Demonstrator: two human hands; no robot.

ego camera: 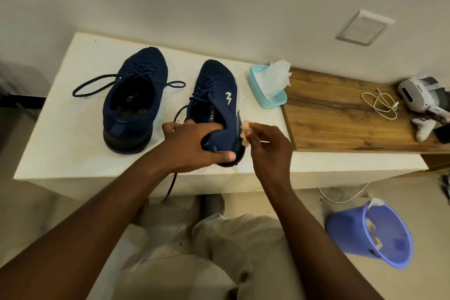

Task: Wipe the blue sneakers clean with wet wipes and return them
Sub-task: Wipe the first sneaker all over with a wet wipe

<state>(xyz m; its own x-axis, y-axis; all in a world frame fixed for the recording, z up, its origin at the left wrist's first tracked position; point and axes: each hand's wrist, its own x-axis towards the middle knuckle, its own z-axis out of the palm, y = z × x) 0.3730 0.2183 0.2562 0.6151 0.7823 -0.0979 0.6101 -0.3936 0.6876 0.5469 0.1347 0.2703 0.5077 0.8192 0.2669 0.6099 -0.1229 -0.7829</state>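
Two dark blue sneakers are on the white table (60,134). The left sneaker (136,95) stands flat with its laces spread out. The right sneaker (214,95) is tilted onto its side, and my left hand (192,146) grips its heel, fingers inside the opening and thumb under the sole. My right hand (267,151) pinches a crumpled wet wipe (246,134) against the sole edge near the heel. A light blue wipe box (276,101), with a white wipe sticking out of it, sits just right of that shoe.
A wooden shelf (341,114) on the right carries a white cable (382,105), a white headset (421,95) and a controller (423,128). On the floor at lower right stands a blue bin (353,234) with used wipes inside. My legs are below the table edge.
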